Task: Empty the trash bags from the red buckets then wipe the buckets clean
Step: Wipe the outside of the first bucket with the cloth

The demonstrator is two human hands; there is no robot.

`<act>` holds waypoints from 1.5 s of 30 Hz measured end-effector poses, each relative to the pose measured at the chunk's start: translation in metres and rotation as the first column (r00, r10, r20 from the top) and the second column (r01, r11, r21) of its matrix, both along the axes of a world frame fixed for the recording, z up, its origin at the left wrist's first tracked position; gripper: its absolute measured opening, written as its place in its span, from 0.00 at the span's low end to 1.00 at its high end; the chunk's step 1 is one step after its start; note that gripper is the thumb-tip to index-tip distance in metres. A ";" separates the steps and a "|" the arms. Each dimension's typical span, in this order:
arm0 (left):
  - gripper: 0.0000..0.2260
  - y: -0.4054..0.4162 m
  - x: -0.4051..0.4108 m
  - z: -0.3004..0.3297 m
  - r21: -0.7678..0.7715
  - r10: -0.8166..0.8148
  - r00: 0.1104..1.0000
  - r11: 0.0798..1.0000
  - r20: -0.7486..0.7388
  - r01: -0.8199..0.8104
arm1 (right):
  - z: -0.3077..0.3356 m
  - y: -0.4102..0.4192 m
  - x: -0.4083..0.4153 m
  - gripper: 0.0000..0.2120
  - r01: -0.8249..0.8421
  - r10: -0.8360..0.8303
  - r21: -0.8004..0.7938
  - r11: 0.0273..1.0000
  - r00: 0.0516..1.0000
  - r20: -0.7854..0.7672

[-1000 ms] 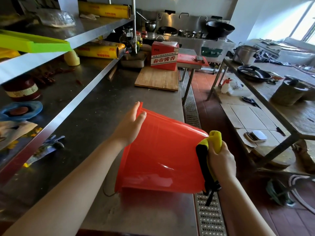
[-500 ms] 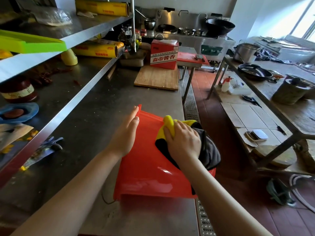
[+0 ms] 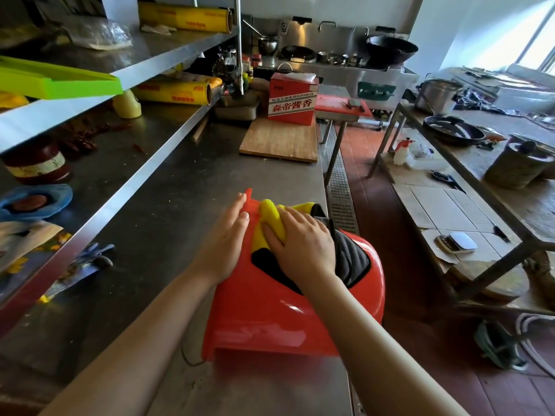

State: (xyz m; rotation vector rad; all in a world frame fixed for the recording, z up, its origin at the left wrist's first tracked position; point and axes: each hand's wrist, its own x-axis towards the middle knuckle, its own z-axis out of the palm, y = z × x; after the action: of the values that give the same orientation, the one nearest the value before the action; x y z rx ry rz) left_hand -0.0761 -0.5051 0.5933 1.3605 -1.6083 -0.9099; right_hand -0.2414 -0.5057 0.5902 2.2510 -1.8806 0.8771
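Observation:
A red bucket (image 3: 270, 313) lies on its side on the steel counter (image 3: 168, 223), its rim nearest me. My left hand (image 3: 223, 243) rests flat against the bucket's far left side, fingers straight. My right hand (image 3: 303, 244) presses a yellow and dark grey cloth (image 3: 268, 220) onto the top of the bucket, fingers spread over it. Part of the cloth hangs over the bucket's right side. No trash bag is in view.
A wooden board (image 3: 279, 142) and a red carton (image 3: 292, 99) stand farther along the counter. Steel shelves (image 3: 105, 85) with wrap rolls run along the left. A floor drain (image 3: 339, 190) and a steel table (image 3: 480, 175) with pans lie to the right.
My right hand carried the cloth from the bucket's right end up onto its top and leftward, close to my left hand. My left hand stayed on the bucket.

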 end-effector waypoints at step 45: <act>0.24 0.036 0.007 -0.017 -0.054 0.042 0.997 0.998 -0.060 -0.045 | 0.027 -0.029 0.010 0.23 0.028 -0.005 0.260 0.965 0.996 -0.089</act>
State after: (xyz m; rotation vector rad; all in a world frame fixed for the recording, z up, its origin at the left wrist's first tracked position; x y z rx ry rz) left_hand -0.0693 -0.4687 0.5760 1.3138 -1.5423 -0.8660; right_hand -0.2314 -0.5343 0.6167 2.3669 -2.0789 0.5443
